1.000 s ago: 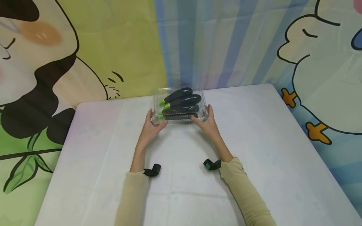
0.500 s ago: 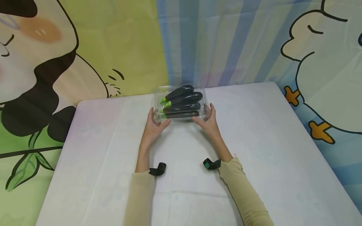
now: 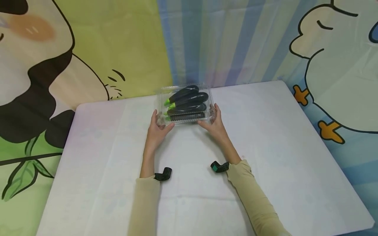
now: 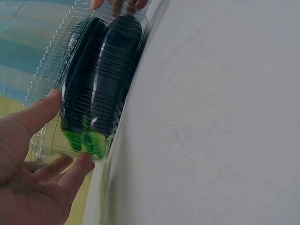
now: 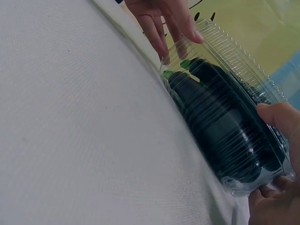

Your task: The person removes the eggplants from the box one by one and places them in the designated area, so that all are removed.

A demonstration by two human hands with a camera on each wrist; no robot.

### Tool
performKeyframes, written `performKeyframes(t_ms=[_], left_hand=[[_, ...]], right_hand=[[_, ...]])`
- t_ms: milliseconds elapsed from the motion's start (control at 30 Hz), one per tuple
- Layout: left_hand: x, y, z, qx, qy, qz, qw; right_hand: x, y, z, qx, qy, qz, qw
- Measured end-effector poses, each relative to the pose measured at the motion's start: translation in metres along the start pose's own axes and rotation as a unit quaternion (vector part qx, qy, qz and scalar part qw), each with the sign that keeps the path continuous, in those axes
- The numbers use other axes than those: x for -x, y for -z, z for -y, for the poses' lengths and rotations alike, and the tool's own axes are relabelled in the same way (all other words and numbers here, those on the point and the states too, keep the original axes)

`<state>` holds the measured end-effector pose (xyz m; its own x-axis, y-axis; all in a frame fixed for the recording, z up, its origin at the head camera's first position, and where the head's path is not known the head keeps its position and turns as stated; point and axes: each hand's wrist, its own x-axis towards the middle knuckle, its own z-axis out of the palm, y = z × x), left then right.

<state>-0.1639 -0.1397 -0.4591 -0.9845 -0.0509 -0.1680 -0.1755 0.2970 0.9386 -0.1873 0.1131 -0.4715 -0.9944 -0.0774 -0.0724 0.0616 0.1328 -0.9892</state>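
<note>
A clear plastic clamshell box (image 3: 160,105) with its lid down sits near the far edge of the table. Inside lie several dark eggplants (image 3: 189,99) with bright green stem ends pointing left. My left hand (image 3: 155,133) grips the near left corner, thumb on the front side and fingers around the left end. At the opposite corner my right hand (image 3: 217,127) holds the box the same way. In the left wrist view the left thumb (image 4: 44,110) presses the ridged wall. The right wrist view has the right thumb (image 5: 276,117) against the box's side.
The box stands on a white-covered table (image 3: 189,203), close to a printed cartoon curtain (image 3: 203,42) that hangs behind it. Small black devices, one at the left wrist (image 3: 163,174) and one at the right wrist (image 3: 220,167), stick out inward from the sleeves.
Both hands keep their hold on the box, which stays at the far table edge. The left forearm has shifted slightly right, and the head view has moved a little.
</note>
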Motion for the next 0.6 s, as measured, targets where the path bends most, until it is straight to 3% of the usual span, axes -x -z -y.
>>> performKeyframes(t_ms=[267,500,600], left_hand=[[0.001,-0.009,-0.001,0.023,-0.003,-0.006,0.9997],[0.001,-0.009,0.0,0.035,-0.005,-0.017,0.9992],[0.0,-0.008,-0.001,0.035,-0.006,-0.024,0.9991]], right_hand=[[0.001,0.004,-0.001,-0.002,-0.006,-0.004,1.0],[0.006,0.005,0.013,-0.004,-0.011,0.019,0.9998],[-0.001,0.006,0.001,-0.002,0.004,0.017,0.9998]])
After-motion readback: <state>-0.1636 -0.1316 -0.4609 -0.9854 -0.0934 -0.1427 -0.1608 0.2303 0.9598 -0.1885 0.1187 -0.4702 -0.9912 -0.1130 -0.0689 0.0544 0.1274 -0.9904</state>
